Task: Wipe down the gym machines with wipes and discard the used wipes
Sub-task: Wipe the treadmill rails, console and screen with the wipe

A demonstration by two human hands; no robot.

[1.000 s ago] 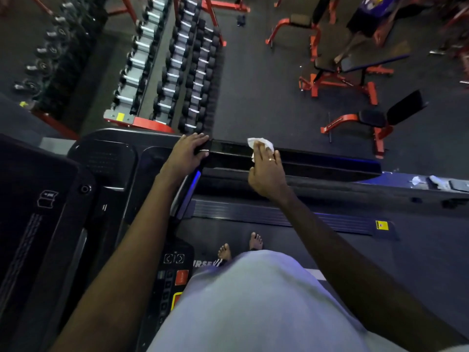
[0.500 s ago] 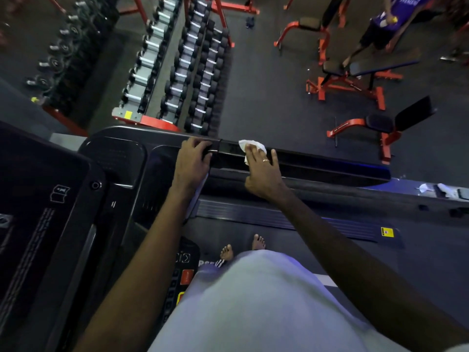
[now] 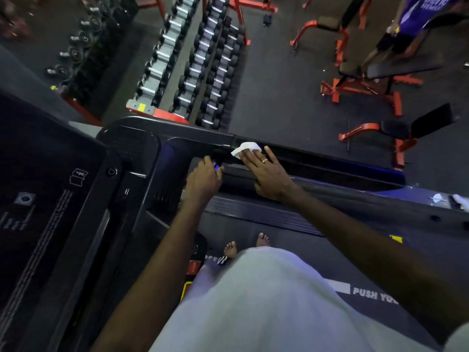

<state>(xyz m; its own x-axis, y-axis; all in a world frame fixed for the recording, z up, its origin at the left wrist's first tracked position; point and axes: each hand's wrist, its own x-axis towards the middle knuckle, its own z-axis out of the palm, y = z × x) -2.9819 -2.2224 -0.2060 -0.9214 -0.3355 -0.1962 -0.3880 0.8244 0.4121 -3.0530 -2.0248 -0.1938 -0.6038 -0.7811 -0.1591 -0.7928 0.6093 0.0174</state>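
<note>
Dim gym: wipe (image 3: pixel 245 148) is pressed to the treadmill rail (image 3: pixel 330 161) by the flat right hand (image 3: pixel 270 175) — left hand (image 3: pixel 203 180) beside it, grip unclear; discarding remains.

Both bare arms stretched forward. Right hand (image 3: pixel 269 171) flat, palm down, fingers (image 3: pixel 256 158) straight. Left hand (image 3: pixel 203 180) curled, grip unclear.

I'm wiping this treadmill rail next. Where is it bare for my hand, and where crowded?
Bare: the rail right of the wipe and right hand, to its far end. Crowded: the left corner by the left hand, and the far-right ledge with white scraps.
</note>
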